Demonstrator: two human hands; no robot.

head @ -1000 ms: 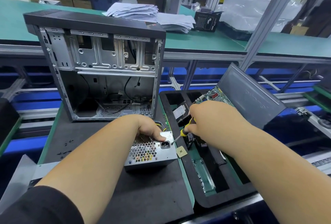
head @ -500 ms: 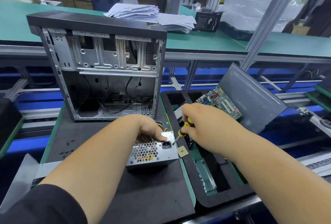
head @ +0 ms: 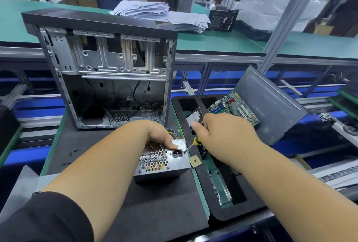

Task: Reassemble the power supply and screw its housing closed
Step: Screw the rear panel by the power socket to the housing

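Observation:
The grey power supply (head: pixel 161 161) lies on the black foam mat (head: pixel 155 212), its honeycomb grille and mains socket facing me. My left hand (head: pixel 161 135) grips its top edge from behind, thumb pressed beside the socket. In my right hand (head: pixel 222 135) is a yellow-and-black screwdriver (head: pixel 194 142); its tip sits at the housing's right corner next to the socket. The index finger of that hand sticks out and looks blurred.
An open computer case (head: pixel 100 71) stands upright behind the power supply. To the right, a black foam tray (head: pixel 203 174) holds a motherboard (head: pixel 236 106), a drive and a grey side panel (head: pixel 271 104). A small CPU chip (head: pixel 195 161) lies at the tray's edge. Loose screws (head: pixel 71 154) dot the mat.
My right hand has shifted slightly on the screwdriver and its index finger now points out; the tip stays at the housing corner. The left hand keeps its hold.

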